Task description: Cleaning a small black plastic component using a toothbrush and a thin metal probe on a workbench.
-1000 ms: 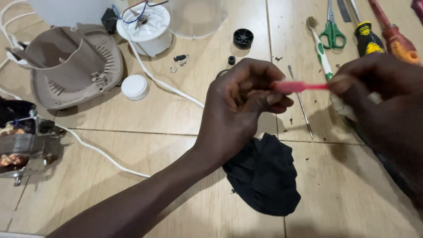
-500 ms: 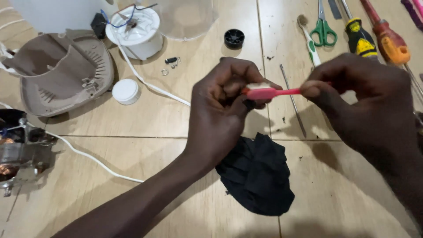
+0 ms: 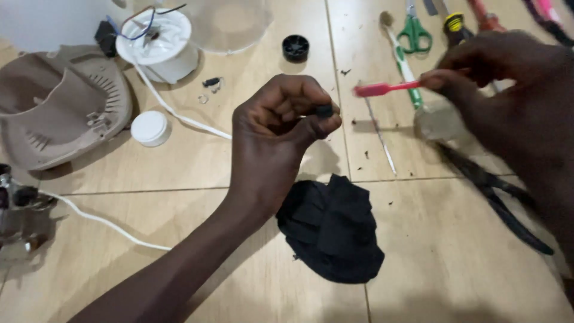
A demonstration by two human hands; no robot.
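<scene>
**Small black part pinched, pink brush held apart**

The left hand (image 3: pixel 272 128) pinches a small black part (image 3: pixel 324 110) between thumb and fingertips. At 3 o'clock, apart from it, the right hand (image 3: pixel 514 90) grips a pink brush (image 3: pixel 382 89) by one end. A black cloth (image 3: pixel 332 230) lies at 6 o'clock on the tiled floor (image 3: pixel 179 155); a white cap (image 3: pixel 149 128) sits at 9 o'clock.

matt black cloth (image 3: pixel 332 233), glossy tiled floor (image 3: pixel 454 263)
</scene>
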